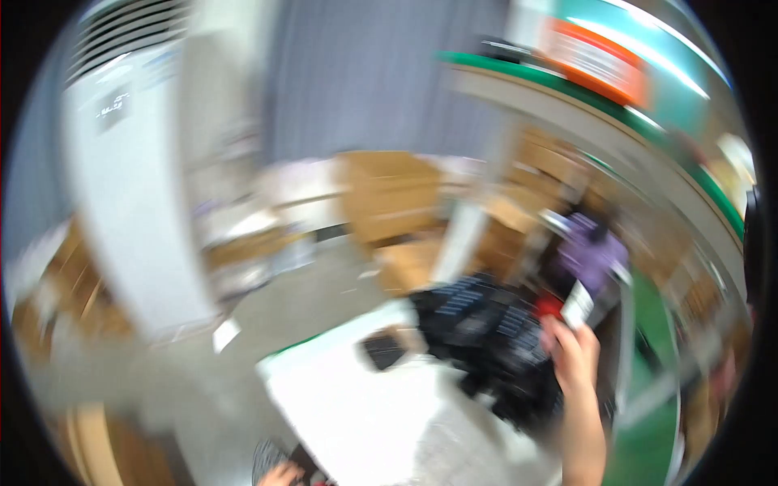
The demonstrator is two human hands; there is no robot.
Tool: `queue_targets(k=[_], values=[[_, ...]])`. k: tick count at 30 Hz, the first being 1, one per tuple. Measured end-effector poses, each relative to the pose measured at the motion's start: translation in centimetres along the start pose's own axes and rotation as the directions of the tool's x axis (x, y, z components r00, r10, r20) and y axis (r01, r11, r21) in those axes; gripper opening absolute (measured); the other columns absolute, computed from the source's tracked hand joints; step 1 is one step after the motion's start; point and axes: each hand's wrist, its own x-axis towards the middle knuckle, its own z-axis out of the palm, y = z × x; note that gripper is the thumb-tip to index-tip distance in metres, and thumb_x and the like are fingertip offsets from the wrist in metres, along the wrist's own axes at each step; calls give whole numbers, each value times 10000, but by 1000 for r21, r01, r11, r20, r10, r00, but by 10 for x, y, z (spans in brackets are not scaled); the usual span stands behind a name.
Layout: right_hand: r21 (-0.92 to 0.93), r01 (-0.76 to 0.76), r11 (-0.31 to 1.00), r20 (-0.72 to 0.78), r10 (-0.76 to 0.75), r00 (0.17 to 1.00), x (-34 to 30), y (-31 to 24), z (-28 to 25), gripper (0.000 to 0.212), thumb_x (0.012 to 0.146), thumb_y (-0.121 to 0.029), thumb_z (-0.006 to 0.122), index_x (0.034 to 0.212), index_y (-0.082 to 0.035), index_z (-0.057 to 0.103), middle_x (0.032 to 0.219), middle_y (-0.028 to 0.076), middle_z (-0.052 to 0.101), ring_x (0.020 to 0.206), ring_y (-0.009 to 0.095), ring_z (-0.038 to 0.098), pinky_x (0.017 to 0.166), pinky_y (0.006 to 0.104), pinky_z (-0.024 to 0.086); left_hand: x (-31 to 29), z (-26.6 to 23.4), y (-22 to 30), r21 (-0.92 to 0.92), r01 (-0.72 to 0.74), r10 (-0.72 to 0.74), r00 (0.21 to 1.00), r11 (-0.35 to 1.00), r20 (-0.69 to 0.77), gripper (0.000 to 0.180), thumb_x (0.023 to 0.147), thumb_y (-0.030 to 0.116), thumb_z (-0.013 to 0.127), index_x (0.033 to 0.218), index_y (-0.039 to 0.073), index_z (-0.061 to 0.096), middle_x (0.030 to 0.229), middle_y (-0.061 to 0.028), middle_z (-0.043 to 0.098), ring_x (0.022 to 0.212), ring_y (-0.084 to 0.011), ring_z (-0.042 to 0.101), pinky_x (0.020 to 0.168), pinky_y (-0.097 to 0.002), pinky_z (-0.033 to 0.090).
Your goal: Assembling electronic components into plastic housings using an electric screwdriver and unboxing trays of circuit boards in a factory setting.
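Frame was heavily motion-blurred, so details are limited.

Right hand (574, 350) was raised over the right side of the white table (356, 405), forearm coming up from the lower edge. Fingers were closed on a small white card or tag (579, 304), pinched at its lower end so most of it stood clear above the fingertips. My read: held that way to keep its face visible. A red bit (549, 304) showed just left of the card, touching or right behind the fingers; couldn't tell whether it was part of the card or a separate item.

Left hand (279, 474) was barely in view at the bottom edge, low and near the table's front corner. Only knuckles showed, next to something dark; can't tell if it was open or closed, or holding anything.

Directly under and left of the right hand sat a heap of black items (486, 332), with pale markings, piled on the table's far right part. A dark flat thing on a brownish backing (386, 348) lay apart from the heap, toward the table's middle.

Background: tall white floor-standing air conditioner (121, 178) at left, stacked cardboard boxes (389, 194) at centre, someone in a purple top (592, 255) beyond the heap, grey curtain (381, 73) behind.
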Motion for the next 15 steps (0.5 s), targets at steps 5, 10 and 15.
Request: queue_targets(k=[5,10,15], values=[[-131,-128,983,620,182,763,-80,-16,86,454,806,-30,568,1215,9,376,856,86,559,723,166,533,662,307,465,-31,37,-74,-21,-47,47,999,999,6,353,750,184,546,1062,42,461,1028,-153,457,941,-320,482,784,-408,430],[-463,-135,876,786,476,395,-112,-22,226,83,856,-47,469,927,-4,467,730,35,481,639,110,417,645,224,352,-100,39,-113,-81,207,-215,972,975,-97,335,690,163,583,984,33,487,995,-153,493,953,-324,499,779,-408,441],[-544,37,838,838,541,70,-99,0,363,153,886,-127,448,971,-9,496,703,-7,449,631,77,393,594,206,330,-136,25,-127,-196,422,-418,906,885,66,343,696,210,579,972,29,488,944,-203,515,902,-360,518,760,-433,438]])
